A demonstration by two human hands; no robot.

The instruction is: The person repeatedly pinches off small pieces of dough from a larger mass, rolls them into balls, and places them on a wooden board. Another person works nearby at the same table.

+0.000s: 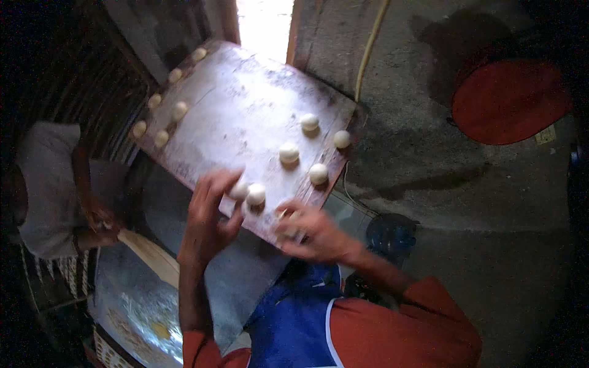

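Observation:
Several round white dough balls rest on a floured table (245, 104). My left hand (208, 211) is at the table's near edge, thumb and fingers spread apart. A blurred dough ball (238, 190) is close by its fingertips; whether they touch it I cannot tell. Just right of that sits a sharper dough ball (255, 194). My right hand (316, 233) is curled at the near right corner, slightly blurred, with a pale bit of dough (287, 214) showing between its fingers. Beyond the hands lie another dough ball (289, 153) and one near the right edge (318, 173).
Several dough balls (180, 111) line the table's left side. At left, another person (52, 184) holds a long wooden paddle (150, 256) above a shiny grey surface (147, 306). A red round object (512, 101) and a blue water jug (391, 235) are on the right.

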